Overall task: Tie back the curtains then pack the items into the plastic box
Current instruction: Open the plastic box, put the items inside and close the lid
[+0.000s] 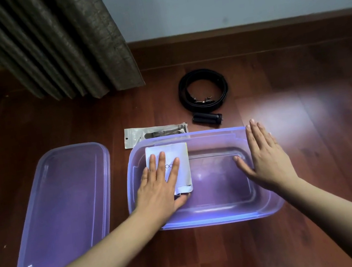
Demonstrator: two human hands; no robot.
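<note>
Purple translucent plastic box [209,221] sits on the floor. The left grip [158,188], fingers flat, presses a white packet [174,154] into the box's left end. The right grip [266,159] lies open at the right rim. The silver pouch [154,133] lies just beyond the left grip, the nearer one, long axis crosswise, hole end leftward.

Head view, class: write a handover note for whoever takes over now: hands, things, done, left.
Left hand: flat on the white packet, in the left end of the plastic box.
Right hand: open at the box's right rim, holding nothing.
Done: packet in the box. Curtain hangs gathered; no tie in view.
Left: pack the clear pouch, coiled belt and small black item from the floor behind the box. The lid lies to its left.
</note>
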